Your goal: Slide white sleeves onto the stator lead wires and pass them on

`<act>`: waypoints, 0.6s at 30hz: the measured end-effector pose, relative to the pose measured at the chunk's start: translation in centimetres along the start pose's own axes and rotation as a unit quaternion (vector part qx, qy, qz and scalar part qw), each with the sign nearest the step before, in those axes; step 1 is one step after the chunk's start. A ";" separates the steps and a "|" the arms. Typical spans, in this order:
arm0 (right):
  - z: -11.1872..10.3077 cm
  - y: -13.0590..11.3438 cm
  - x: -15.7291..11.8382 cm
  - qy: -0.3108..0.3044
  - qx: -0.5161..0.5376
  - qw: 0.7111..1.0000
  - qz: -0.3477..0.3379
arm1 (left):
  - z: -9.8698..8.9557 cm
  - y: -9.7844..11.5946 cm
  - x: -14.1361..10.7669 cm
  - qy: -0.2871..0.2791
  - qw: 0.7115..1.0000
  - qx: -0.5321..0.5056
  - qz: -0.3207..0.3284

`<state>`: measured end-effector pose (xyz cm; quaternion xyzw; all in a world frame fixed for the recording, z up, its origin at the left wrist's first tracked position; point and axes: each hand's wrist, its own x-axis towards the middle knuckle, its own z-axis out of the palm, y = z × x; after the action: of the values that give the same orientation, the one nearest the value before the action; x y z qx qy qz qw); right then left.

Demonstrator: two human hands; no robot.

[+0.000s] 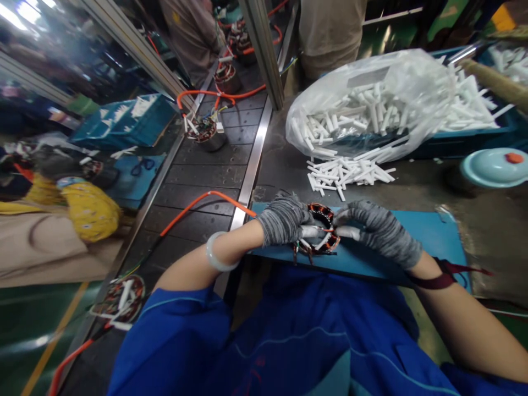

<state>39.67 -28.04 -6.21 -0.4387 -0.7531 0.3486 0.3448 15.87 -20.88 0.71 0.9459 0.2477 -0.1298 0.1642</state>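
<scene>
A motor stator, a ring with copper windings, rests on a blue mat in front of me. My left hand, in a grey striped glove, bends over the ring's left side. From the right, my right hand, gloved alike, reaches its other side. The fingertips of both hands look white, as if wrapped. A thin reddish wire runs between them over the ring's opening, with each hand's fingers pinched at an end. White sleeve pieces show inside the ring. Dark leads hang at its front.
Loose white tubes lie beyond the mat, before a clear plastic bag of them. A light-blue lidded container stands right. Left runs a slatted conveyor with stators and an orange cable. A co-worker's yellow sleeve is farther left.
</scene>
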 end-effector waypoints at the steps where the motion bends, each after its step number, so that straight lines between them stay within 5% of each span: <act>1: -0.2 0.1 0.0 0.013 0.043 0.999 0.021 | 0.1 0.0 0.5 0.000 1.000 -0.003 0.012; 6: 0.1 0.1 0.1 0.050 0.116 0.990 0.068 | 0.5 1.5 2.7 0.040 0.999 0.002 0.022; 9: 0.6 0.0 -0.3 0.073 0.113 0.989 0.061 | 0.5 2.1 1.7 0.090 0.996 0.007 0.014; 13: 0.6 -0.1 -1.5 0.080 0.072 0.993 0.049 | 0.9 -0.6 -2.4 0.184 0.982 0.036 0.030; 18: 0.8 -2.3 -1.2 0.131 -0.004 0.991 -0.002 | 3.7 -4.2 -5.0 0.178 0.976 0.008 0.125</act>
<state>38.47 -30.12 -4.93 -0.4804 -0.7040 0.2844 0.4390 8.93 -20.90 -2.03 0.9787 0.1514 0.0600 0.1249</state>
